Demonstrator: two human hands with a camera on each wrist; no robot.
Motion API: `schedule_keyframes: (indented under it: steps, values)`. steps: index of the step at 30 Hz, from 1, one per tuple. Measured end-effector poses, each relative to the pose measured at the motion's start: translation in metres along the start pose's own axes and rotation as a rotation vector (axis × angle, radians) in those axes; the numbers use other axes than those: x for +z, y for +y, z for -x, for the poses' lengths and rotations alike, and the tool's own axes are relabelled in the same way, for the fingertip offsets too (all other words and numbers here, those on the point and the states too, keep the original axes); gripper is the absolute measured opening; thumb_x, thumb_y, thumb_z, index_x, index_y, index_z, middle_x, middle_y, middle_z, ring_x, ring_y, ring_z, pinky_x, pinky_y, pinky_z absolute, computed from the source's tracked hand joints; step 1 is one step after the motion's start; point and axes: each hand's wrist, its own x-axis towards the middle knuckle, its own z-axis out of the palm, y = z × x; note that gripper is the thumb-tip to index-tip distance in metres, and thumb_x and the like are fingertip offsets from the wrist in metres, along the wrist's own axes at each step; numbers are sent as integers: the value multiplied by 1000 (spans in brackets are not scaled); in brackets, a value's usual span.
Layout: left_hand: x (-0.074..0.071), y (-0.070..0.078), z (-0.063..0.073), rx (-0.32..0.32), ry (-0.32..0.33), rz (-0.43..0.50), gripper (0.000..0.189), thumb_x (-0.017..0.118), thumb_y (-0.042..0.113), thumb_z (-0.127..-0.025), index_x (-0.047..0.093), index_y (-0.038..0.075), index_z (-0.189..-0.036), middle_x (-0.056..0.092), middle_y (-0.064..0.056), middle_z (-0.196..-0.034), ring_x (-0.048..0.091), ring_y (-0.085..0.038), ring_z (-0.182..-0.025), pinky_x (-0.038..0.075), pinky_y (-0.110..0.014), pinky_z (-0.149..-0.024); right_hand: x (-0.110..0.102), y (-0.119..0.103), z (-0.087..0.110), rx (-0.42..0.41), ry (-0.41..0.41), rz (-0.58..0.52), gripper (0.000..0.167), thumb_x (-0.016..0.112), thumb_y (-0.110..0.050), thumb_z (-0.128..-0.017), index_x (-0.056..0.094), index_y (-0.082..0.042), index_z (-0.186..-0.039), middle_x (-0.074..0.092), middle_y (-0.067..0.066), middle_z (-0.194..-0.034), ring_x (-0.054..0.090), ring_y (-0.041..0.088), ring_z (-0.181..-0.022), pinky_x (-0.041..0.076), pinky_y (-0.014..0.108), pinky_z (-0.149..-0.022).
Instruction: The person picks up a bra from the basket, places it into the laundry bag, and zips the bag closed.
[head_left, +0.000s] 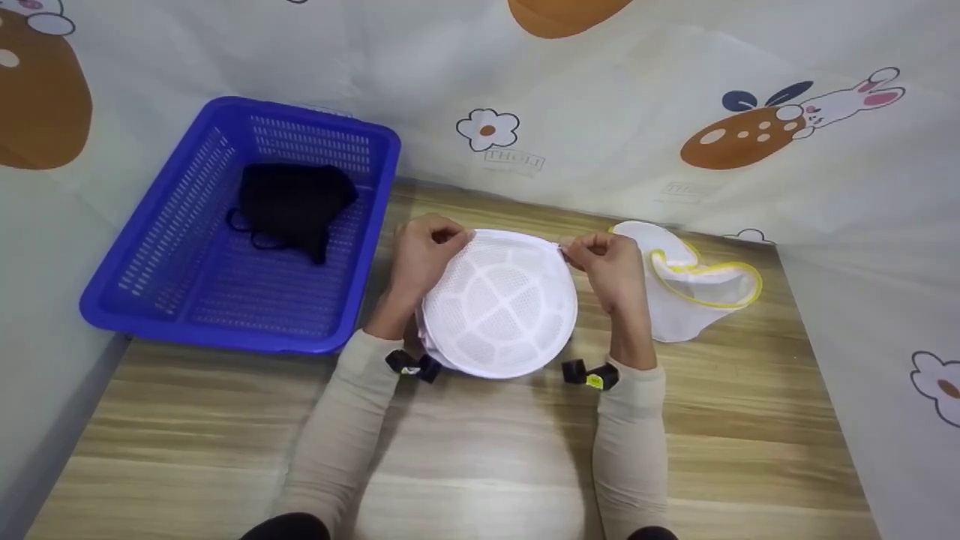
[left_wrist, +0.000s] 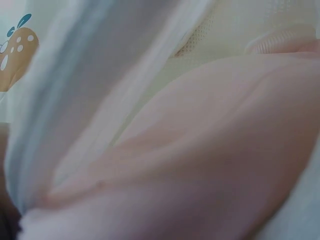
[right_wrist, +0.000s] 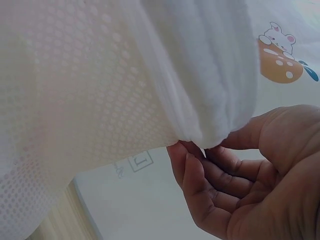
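A round white mesh laundry bag (head_left: 502, 307) is held up over the table, its flat face with cross-shaped bands towards the head camera. My left hand (head_left: 420, 255) pinches its rim at the upper left between thumb and fingers. At the upper right, my right hand (head_left: 611, 270) pinches the rim near the seam. In the right wrist view, the right hand's thumb and fingertips (right_wrist: 195, 172) grip the lower corner of the bag's thick white edge (right_wrist: 210, 75). Blurred white and pinkish cloth (left_wrist: 200, 125) fills most of the left wrist view, and the left fingers are hidden there.
On the left stands a blue plastic basket (head_left: 217, 337) with a black cloth item (head_left: 292, 206) with thin loops inside. A white mesh bag with yellow trim (head_left: 679, 315) lies to the right on the wooden table (head_left: 750, 420). Printed cloth (head_left: 600, 127) covers the wall behind.
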Motion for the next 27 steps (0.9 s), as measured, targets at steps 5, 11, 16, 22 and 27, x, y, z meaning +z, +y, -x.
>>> schedule_keyframes:
  steps: [5, 11, 16, 22, 27]
  values:
    - [-1, 0, 0, -15, -5, -7, 8, 76, 11, -78, 75, 3, -77, 66, -3, -70, 55, -12, -64, 42, -24, -60, 0, 1, 0, -7, 1, 2, 18, 68, -10, -87, 68, 8, -84, 69, 14, -81, 67, 16, -76, 53, 26, -73]
    - [-1, 0, 0, -26, 3, -17, 10, 76, 13, -78, 75, 4, -75, 66, -3, -70, 55, -11, -62, 41, -23, -58, 0, 0, 1, -10, 5, -13, 17, 69, -9, -87, 68, 7, -82, 69, 13, -79, 67, 19, -76, 53, 27, -73]
    - [-1, 0, 0, -37, 13, -8, 10, 76, 13, -78, 75, 3, -75, 66, -3, -70, 56, -12, -62, 42, -22, -58, -1, 0, 0, -6, 1, -11, 19, 69, -10, -87, 68, 8, -83, 69, 14, -80, 67, 19, -76, 53, 26, -74]
    - [-2, 0, 0, -33, 17, -3, 10, 76, 12, -78, 75, 3, -75, 67, -4, -71, 56, -12, -62, 42, -22, -58, -1, 0, 1, 12, -3, -8, 23, 70, -13, -87, 67, 9, -84, 69, 14, -81, 67, 17, -75, 53, 27, -74]
    - [-2, 1, 0, -48, 20, 12, 10, 76, 12, -78, 75, 2, -75, 67, -4, -71, 56, -12, -63, 43, -22, -58, -2, 0, 0, 18, 1, -6, 21, 71, -13, -86, 67, 8, -83, 70, 12, -80, 67, 17, -76, 53, 26, -74]
